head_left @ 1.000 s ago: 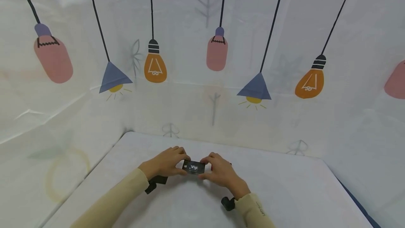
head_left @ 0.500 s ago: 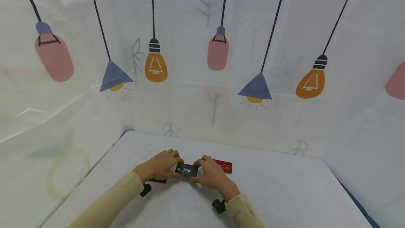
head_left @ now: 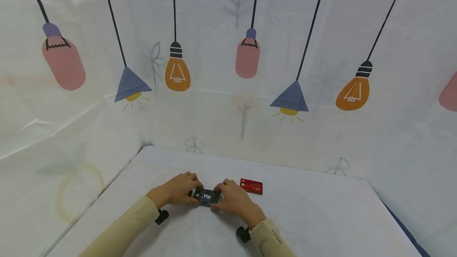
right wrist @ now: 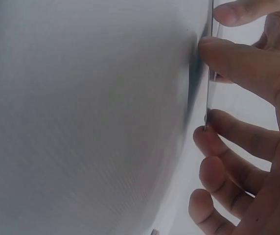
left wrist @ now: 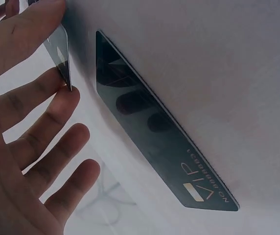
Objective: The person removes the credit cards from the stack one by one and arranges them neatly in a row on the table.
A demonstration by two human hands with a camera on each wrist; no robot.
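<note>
A black card with white "Vip" lettering [head_left: 208,197] spans the gap between both hands, low over the white table. My left hand [head_left: 175,189] pinches its left end between thumb and fingers. On the opposite end, thumb and fingers of my right hand [head_left: 236,200] pinch it too; the right wrist view shows the held card edge-on [right wrist: 209,95]. Below the left hand, a dark green "VIP" card [left wrist: 150,129] lies on the table, mostly hidden by that hand in the head view. A red VIP card [head_left: 251,186] rests just beyond my right hand.
The white table [head_left: 314,217] runs back to a pale sheet wall [head_left: 210,118] printed with hanging lamps. Its left edge meets another sheet. Small dark devices, one of them the right wrist camera [head_left: 243,234], sit at both wrists.
Both hands have moved left and toward me, carrying the black card. The red card has come into full view from behind the right hand; the left hand now covers the dark green card.
</note>
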